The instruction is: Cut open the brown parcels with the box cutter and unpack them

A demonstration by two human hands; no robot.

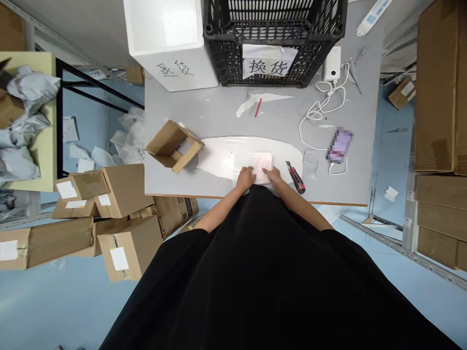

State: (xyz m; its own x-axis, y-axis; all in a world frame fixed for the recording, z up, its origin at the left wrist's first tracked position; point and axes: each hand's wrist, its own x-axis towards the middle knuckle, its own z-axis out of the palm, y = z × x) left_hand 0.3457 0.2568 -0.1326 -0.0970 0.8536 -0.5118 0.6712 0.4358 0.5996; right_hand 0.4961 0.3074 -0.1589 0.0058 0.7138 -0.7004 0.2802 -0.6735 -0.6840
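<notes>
At the near edge of a grey table, the left grip and right grip press flat and open, palms down, on a pale pink-and-white packet lying on a white plastic sheet. Just right of the right grip lies a red-and-black box cutter; left of the left grip sits an open cardboard box. Beyond both grips stand a black plastic crate and a white foam box, with brown cartons heaped on the floor further left.
</notes>
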